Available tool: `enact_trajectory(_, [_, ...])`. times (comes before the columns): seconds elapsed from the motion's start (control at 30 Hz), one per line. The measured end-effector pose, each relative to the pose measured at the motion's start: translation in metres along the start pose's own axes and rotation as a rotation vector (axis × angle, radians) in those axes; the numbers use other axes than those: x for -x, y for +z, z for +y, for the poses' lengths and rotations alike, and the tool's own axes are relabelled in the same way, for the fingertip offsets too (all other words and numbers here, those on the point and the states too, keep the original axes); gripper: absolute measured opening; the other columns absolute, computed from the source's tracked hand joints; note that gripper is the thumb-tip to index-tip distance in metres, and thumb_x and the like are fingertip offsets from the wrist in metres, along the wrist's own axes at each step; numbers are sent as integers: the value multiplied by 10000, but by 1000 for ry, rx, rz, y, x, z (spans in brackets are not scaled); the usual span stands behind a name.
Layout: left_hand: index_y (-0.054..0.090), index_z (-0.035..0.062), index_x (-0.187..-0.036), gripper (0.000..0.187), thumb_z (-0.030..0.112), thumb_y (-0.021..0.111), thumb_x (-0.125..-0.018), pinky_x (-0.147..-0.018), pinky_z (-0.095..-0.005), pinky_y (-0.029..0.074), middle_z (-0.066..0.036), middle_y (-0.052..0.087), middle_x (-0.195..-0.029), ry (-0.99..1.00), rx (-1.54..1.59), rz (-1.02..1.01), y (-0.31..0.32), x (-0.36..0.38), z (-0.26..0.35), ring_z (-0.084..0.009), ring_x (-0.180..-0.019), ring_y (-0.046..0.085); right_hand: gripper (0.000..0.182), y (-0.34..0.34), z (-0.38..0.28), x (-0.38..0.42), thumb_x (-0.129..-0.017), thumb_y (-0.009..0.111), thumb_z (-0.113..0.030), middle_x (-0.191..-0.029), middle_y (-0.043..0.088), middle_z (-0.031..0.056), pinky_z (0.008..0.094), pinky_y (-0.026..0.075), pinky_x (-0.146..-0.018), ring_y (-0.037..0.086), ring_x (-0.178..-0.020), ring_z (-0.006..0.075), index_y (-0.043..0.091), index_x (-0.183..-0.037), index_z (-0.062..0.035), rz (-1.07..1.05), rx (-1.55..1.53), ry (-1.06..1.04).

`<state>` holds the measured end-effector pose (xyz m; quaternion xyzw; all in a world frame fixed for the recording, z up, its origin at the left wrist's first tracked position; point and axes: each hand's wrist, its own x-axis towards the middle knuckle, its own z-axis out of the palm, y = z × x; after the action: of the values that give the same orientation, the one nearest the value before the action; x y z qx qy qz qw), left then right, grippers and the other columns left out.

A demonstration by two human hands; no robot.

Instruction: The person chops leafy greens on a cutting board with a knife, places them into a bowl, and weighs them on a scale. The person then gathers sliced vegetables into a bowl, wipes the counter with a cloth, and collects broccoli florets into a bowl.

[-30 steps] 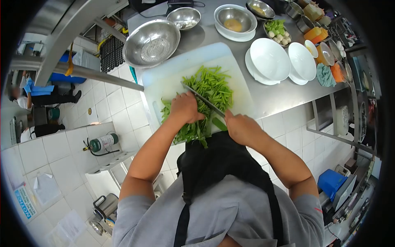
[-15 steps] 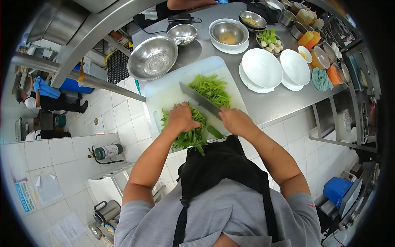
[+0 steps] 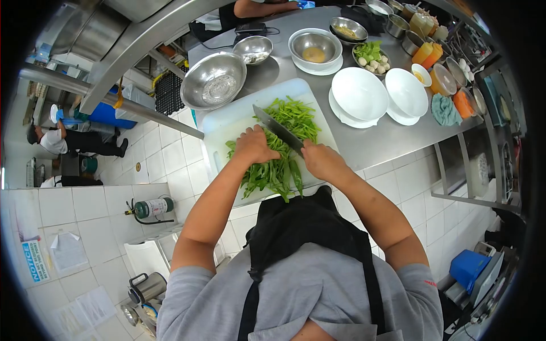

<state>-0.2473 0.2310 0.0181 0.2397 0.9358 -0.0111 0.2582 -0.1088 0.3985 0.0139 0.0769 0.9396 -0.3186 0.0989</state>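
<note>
White bowl beside sliced greens

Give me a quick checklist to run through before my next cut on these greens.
1. Knife in the right hand: ok.
2. Left hand resting on the greens: ok.
3. Left fingertips tucked safely back from the knife: cannot tell.
4. All greens within the board: not ok, some leaves poke past its near edge.
5. Board kept from slipping: cannot tell, its underside is hidden.

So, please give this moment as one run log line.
left hand: on leafy greens | right hand: gripping knife beside chopped greens | surface: cutting board
</note>
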Motion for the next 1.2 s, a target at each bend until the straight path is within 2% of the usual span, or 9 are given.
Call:
enact_trajectory(0.07, [346,-102,-1367,1139,596,825,-604,-1100,-508,321,-292,435,-1370,-28,24,-48,-15,12,6,-404,-1284,456,241,-1,-3,0,-968,417,-171,-826,660,260,535,513,-725,658,-793,432,517,-1065,25,-52,45,-7])
enact_trajectory(0.1, [346,-102,-1367,1139,596,825,-604,-1100,-508,321,-292,435,-1370,-29,25,-43,-16,16,7,-404,-1284,456,241,-1,-4,-1,-968,417,-171,-826,660,260,535,513,-725,658,-793,432,517,-1065,25,-49,47,-10])
enact_trajectory(0.17, [253,-92,-1443,1276,624,830,-558,-1148,-548,181,-314,299,-1475,14,-4,180,-13,28,6,-422,-1398,290,235,0,-6,0,-959,407,-150,-824,663,257,537,511,-732,660,-808,430,521,-1058,30,-67,77,7])
enact_trajectory(0.2, [253,-92,-1443,1276,624,830,-558,-1148,-548,181,-314,299,-1475,8,-4,182,-9,34,8,-422,-1398,290,235,0,-7,0,-959,407,-150,-824,663,257,537,511,-732,660,-808,430,521,-1058,30,-68,76,1])
enact_trajectory(0.27, [146,-98,-1482,1394,672,818,-534,-1152,-599,59,-316,167,-1536,28,27,444,3,46,17,-431,-1456,123,235,-1,-6,1,-961,420,-158,-824,664,256,539,509,-735,659,-818,431,525,-1053,31,-49,50,-24])
enact_trajectory(0.47, [37,-66,-1507,1432,620,837,-538,-1097,-703,13,-320,74,-1559,-4,-10,413,36,64,37,-467,-1457,58,244,-4,-6,2,-979,427,-181,-821,661,257,546,503,-725,654,-807,438,524,-1051,32,-55,45,-20])
enact_trajectory(0.67, [58,0,-1530,1353,484,870,-563,-1099,-707,43,-316,139,-1548,-34,-98,302,26,60,15,-476,-1449,106,241,-1,-6,2,-985,413,-184,-802,655,258,557,498,-718,649,-785,448,517,-1047,24,-43,55,-16])
enact_trajectory(0.9, [59,55,-1543,1370,456,894,-533,-1135,-651,62,-295,155,-1552,-13,61,173,29,44,3,-446,-1453,130,237,-1,-6,5,-987,408,-190,-808,653,258,559,496,-719,645,-785,452,517,-1034,15,-14,46,-21])
enact_trajectory(1.2, [159,32,-1533,1330,508,879,-521,-1115,-661,53,-293,122,-1562,181,183,690,60,87,51,-436,-1464,94,246,6,-1,0,-978,426,-185,-787,655,257,555,498,-708,647,-771,454,529,-1051,27,-5,53,-56])
